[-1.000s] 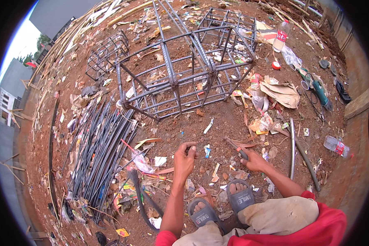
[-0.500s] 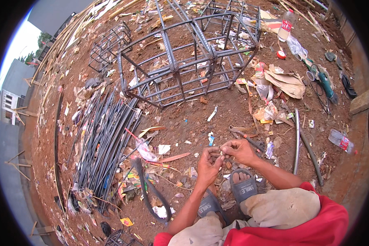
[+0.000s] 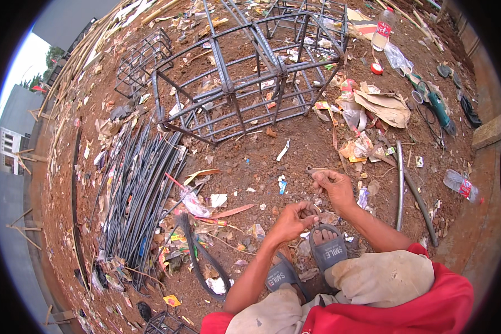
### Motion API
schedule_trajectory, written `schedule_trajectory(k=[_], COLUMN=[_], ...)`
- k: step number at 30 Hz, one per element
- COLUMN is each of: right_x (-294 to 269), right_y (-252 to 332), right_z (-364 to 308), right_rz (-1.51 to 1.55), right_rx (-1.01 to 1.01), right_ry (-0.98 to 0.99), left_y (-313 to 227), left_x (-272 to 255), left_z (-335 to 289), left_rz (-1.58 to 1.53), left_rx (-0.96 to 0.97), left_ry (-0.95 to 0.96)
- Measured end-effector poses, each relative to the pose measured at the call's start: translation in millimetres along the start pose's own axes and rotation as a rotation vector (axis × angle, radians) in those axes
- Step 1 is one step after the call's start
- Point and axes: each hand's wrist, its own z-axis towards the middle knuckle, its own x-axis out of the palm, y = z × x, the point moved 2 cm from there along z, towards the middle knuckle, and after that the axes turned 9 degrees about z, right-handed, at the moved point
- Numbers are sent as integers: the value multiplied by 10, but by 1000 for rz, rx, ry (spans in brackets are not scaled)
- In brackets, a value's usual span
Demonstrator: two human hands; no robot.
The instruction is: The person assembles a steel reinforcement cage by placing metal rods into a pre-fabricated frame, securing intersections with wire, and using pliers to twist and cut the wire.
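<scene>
My left hand [image 3: 296, 221] is low over the ground in front of my sandals [image 3: 328, 250], its thumb and fingers pinched together. What they hold, if anything, is too small to make out. Farther up and to the right is my right hand [image 3: 337, 192], with curled fingers. It covers most of a dark, long tool on the soil, whose narrow tip [image 3: 313, 169] shows beyond the fingers. Whether the hand grips this tool cannot be told. Left of my left forearm lies a folded bundle of thin dark tie wire [image 3: 206, 260].
A rebar cage [image 3: 228, 83] stands ahead, a smaller one [image 3: 142, 64] behind it. Steel rods [image 3: 145, 189] lie in a heap at left. To the right are a metal pipe [image 3: 400, 186], an angle grinder [image 3: 440, 111] and plastic bottles [image 3: 382, 36]. Litter covers the reddish soil.
My hands, close together before, have come apart. The right hand has moved up and right to the dark tool; the left has sunk slightly nearer my feet. The whole view has shifted a little.
</scene>
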Motion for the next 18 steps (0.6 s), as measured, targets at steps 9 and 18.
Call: schedule_trajectory(k=[9, 18], right_x=[169, 234], right_y=[199, 825], right_z=[85, 1054], right_rz=[42, -190], right_rx=[-10, -296], right_ry=[90, 26], left_y=[-307, -1358], left_x=[-201, -1092], left_z=[171, 871], left_rz=[362, 1158], left_rx=[128, 678], left_ry=[-331, -1200])
